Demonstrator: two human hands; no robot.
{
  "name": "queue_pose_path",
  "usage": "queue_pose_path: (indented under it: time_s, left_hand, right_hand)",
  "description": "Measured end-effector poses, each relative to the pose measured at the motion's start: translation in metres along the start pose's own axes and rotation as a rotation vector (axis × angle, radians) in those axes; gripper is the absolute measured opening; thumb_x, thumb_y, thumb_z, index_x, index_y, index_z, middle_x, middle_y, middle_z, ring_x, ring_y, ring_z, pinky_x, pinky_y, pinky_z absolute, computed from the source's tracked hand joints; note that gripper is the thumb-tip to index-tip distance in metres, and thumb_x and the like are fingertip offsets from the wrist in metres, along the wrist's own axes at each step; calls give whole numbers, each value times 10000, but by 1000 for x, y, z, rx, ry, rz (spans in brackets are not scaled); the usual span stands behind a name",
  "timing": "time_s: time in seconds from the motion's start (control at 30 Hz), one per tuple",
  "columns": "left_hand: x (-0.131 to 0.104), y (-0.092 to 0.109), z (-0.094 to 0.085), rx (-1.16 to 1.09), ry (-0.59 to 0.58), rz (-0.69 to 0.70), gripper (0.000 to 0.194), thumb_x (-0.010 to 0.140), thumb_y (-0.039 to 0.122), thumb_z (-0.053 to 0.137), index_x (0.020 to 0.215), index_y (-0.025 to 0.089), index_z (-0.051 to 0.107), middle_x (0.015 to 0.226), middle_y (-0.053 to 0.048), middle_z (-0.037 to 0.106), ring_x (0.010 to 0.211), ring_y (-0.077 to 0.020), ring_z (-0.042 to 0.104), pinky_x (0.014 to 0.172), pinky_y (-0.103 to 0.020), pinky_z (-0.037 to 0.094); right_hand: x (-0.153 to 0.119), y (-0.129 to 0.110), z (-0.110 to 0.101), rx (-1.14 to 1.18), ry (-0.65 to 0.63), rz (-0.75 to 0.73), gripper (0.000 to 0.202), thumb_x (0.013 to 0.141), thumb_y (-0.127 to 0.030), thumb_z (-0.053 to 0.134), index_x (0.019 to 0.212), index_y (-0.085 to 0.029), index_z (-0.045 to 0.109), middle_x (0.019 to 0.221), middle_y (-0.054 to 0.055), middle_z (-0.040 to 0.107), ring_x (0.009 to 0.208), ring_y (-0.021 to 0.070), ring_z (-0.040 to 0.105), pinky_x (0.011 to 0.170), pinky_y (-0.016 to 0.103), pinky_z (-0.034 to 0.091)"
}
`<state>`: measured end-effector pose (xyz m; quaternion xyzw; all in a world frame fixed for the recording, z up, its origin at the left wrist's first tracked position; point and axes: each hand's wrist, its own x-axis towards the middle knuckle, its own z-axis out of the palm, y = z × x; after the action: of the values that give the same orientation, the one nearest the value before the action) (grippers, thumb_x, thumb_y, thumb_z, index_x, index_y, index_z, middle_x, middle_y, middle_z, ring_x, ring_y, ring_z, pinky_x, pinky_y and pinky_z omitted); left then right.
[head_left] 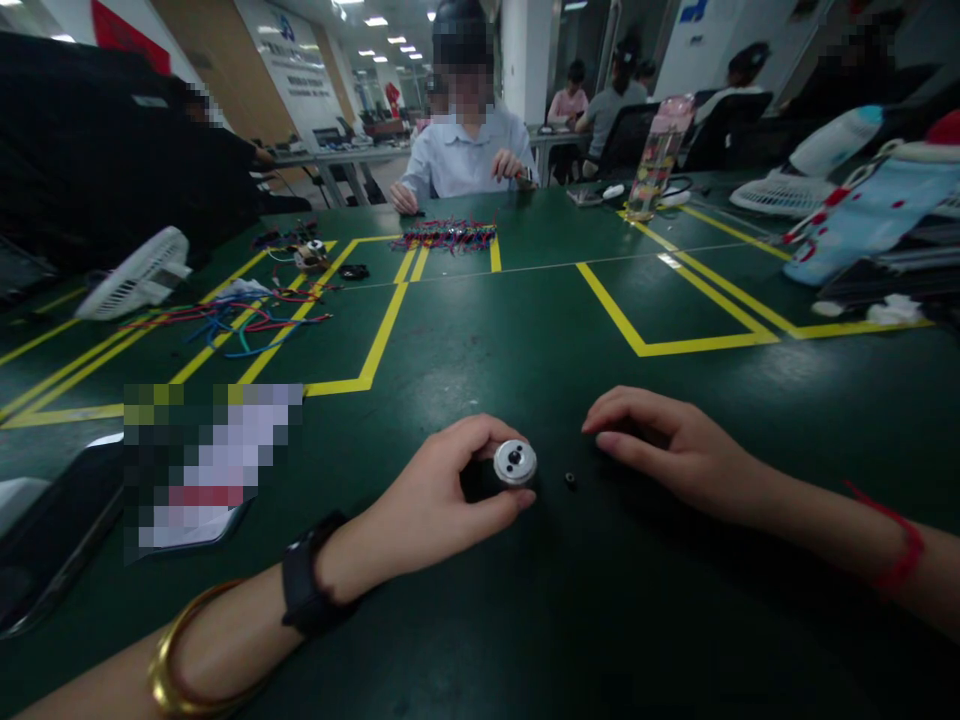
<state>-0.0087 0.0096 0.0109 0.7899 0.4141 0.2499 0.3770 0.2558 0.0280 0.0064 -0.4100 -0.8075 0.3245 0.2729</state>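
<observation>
My left hand is wrapped round a round silver metal part, its flat end facing up, with a dark centre and small holes. Just to the right of it, a tiny black piece lies on the green table. My right hand rests beyond that piece, its thumb and fingers curved and apart, with nothing between them. The silver part's lower body is mostly hidden by my left fingers and thumb.
Phones lie at the left, loose coloured wires and a white fan behind. Across the table a person works by a wire bundle. Bottles and another fan stand at the right.
</observation>
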Motion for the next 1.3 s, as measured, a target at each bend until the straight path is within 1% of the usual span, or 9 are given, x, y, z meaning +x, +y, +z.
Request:
queue_pose_path:
  time_s: [0.07, 0.27, 0.5, 0.63, 0.73, 0.8, 0.9, 1.07, 1.3]
  left_hand:
    - [-1, 1, -1, -5, -12, -5, 247, 818, 237, 674, 1045, 204, 582, 1031, -29, 642, 925, -183, 612, 823, -318, 488]
    - [0, 0, -1, -11, -16, -6, 257, 823, 242, 678, 1058, 214, 578, 1032, -19, 640, 927, -178, 609, 824, -316, 483]
    - [0, -1, 0, -9, -16, 3, 258, 823, 251, 676, 1057, 211, 575, 1030, -19, 635, 926, -180, 603, 823, -320, 481]
    - [0, 0, -1, -11, -24, 0, 251, 816, 235, 675, 1044, 207, 576, 1012, -15, 633, 907, -175, 603, 806, -314, 483]
    - [1, 0, 0, -15, -23, 9, 250, 813, 228, 676, 1041, 208, 575, 1003, -10, 632, 903, -171, 603, 803, -310, 480]
    - [1, 0, 0, -12, -18, 14, 248, 811, 223, 676, 1038, 209, 575, 1000, -7, 632, 907, -171, 602, 808, -310, 477]
    - [2, 0, 0, -4, -9, 14, 248, 808, 216, 676, 1035, 210, 575, 995, -5, 631, 903, -171, 601, 804, -310, 472]
    - [2, -3, 2, 0, -8, 13, 239, 803, 226, 679, 1011, 203, 564, 951, -3, 620, 847, -168, 588, 752, -300, 468]
    - [1, -6, 4, 36, 15, 40, 229, 807, 227, 663, 1006, 187, 558, 933, -6, 599, 830, -167, 579, 740, -302, 462]
  right_hand:
    - [-1, 2, -1, 8, 1, 26, 140, 918, -312, 559, 988, -225, 642, 1009, 57, 643, 936, 201, 615, 812, 344, 505]
    - [-2, -6, 5, -209, -193, -127, 82, 856, -201, 598, 920, -213, 649, 1124, 78, 582, 1047, 228, 550, 884, 388, 476]
    - [0, -11, 2, -253, -238, -105, 74, 849, -161, 559, 889, -193, 612, 1147, 91, 551, 1041, 226, 544, 887, 392, 480]
    - [3, -14, -4, -231, -297, -80, 164, 817, -87, 548, 934, -190, 598, 1151, 76, 544, 1039, 196, 553, 896, 347, 478]
    - [5, -14, -5, -221, -337, -83, 189, 832, -183, 616, 1019, -203, 603, 1170, 67, 540, 1049, 196, 553, 909, 342, 475]
    - [8, -15, -3, -254, -331, -118, 185, 846, -259, 633, 1025, -212, 623, 1173, 68, 544, 1048, 212, 552, 912, 369, 469]
    - [14, -20, 1, -270, -295, -182, 117, 878, -214, 584, 978, -196, 642, 1127, 71, 567, 994, 201, 569, 874, 357, 475]
    - [31, -44, 4, -142, -54, -300, 92, 859, -159, 605, 947, -156, 632, 1051, 73, 572, 982, 173, 570, 870, 296, 464]
    - [40, -56, 16, -120, -151, -283, 113, 866, -170, 601, 959, -156, 663, 1020, 67, 592, 908, 174, 594, 827, 312, 480]
